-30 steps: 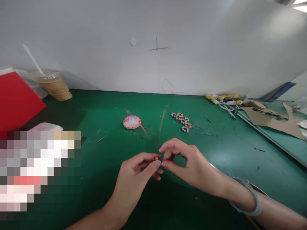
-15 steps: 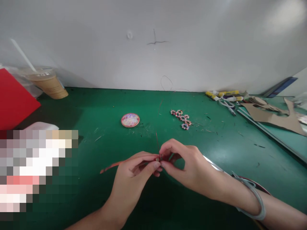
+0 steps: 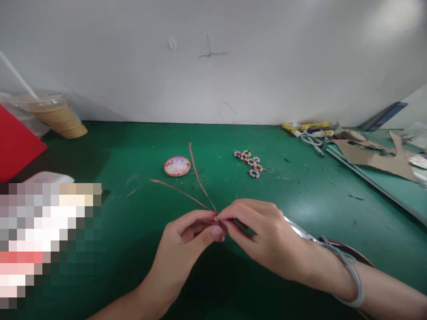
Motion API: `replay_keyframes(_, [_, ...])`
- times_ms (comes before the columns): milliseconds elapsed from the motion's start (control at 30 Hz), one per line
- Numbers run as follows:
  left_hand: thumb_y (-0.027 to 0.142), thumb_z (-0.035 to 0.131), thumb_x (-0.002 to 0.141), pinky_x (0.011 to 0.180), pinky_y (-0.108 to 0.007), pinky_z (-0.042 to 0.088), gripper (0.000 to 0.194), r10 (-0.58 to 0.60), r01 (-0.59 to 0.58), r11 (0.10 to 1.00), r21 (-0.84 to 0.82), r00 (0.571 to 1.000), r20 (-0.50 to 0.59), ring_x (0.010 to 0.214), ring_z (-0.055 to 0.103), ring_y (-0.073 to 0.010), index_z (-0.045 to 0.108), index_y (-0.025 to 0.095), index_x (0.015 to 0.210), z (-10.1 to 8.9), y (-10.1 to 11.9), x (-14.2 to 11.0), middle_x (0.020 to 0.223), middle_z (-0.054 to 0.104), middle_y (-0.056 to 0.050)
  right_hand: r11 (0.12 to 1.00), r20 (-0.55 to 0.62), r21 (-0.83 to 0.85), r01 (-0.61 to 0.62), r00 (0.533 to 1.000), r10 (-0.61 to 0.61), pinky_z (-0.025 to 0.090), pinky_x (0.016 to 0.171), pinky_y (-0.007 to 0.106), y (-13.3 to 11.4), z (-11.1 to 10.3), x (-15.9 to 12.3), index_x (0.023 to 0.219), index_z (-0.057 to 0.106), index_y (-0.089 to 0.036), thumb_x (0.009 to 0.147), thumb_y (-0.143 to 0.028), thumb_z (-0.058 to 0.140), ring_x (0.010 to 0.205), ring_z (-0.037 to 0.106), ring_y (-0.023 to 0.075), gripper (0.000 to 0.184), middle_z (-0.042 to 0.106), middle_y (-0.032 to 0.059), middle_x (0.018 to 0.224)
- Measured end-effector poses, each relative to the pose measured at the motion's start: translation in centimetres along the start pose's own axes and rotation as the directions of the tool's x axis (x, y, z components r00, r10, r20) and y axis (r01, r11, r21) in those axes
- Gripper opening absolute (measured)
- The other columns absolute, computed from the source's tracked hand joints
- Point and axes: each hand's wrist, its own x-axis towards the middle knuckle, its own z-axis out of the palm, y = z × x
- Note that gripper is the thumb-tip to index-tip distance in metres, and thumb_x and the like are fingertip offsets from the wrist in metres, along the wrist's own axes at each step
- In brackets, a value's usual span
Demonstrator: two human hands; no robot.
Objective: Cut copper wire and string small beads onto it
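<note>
My left hand (image 3: pixel 191 242) pinches a small beaded piece (image 3: pixel 216 218) between thumb and fingers, low over the table in the middle of the head view. Against its right side, my right hand (image 3: pixel 256 235) has its thumb and forefinger closed at the same spot. Two thin reddish ribbon strands (image 3: pixel 200 182) fan out from the fingertips, one upward and one to the upper left. Most of the beaded piece is hidden by fingers. Beyond the hands lie a round red-rimmed dish (image 3: pixel 177 175) of pale, pinkish bits and several joined bead flowers (image 3: pixel 255 161).
The green tabletop (image 3: pixel 133 146) meets a pale wall (image 3: pixel 133 58). At left stand a drink cup (image 3: pixel 63 116) with a straw and a red sheet (image 3: pixel 16 144). Yellow tubes (image 3: pixel 292 130), scissors (image 3: pixel 312 143) and cut cardboard (image 3: pixel 373 155) lie back right. A silvery object shows beneath my right wrist.
The ribbon strands have swung up and away from my left hand and now spread apart. My right fingers have shifted slightly left and down. The whole view has moved a little.
</note>
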Motion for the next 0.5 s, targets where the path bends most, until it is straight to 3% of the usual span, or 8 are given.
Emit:
replay_keyframes(300, [0.021, 0.070, 0.075, 0.069, -0.019, 0.052, 0.003, -0.011, 0.012, 0.999, -0.040, 1.000, 0.005, 0.070, 0.064, -0.0114, 0.072, 0.019, 0.076, 0.06, 0.10, -0.05, 0.071, 0.070, 0.000, 0.975, 0.102, -0.164, 0.149, 0.986, -0.133, 0.039, 0.053, 0.025, 0.02, -0.43, -0.20, 0.078, 0.059, -0.014, 0.092, -0.015, 0.040, 0.057, 0.052, 0.0119, 0.023, 0.061, 0.0039, 0.067])
replay_keyframes(500, [0.022, 0.070, 0.075, 0.069, -0.020, 0.051, 0.005, -0.025, 0.024, 0.998, -0.057, 0.999, -0.031, 0.070, 0.063, -0.0116, 0.072, 0.019, 0.078, 0.09, -0.04, -0.01, 0.073, 0.071, 0.000, 0.994, 0.136, -0.082, -0.069, 0.987, 0.080, 0.037, 0.053, 0.023, -0.39, -0.44, -0.25, 0.080, 0.058, -0.016, 0.087, -0.013, 0.044, 0.057, 0.052, 0.0098, 0.016, 0.062, 0.0008, 0.068])
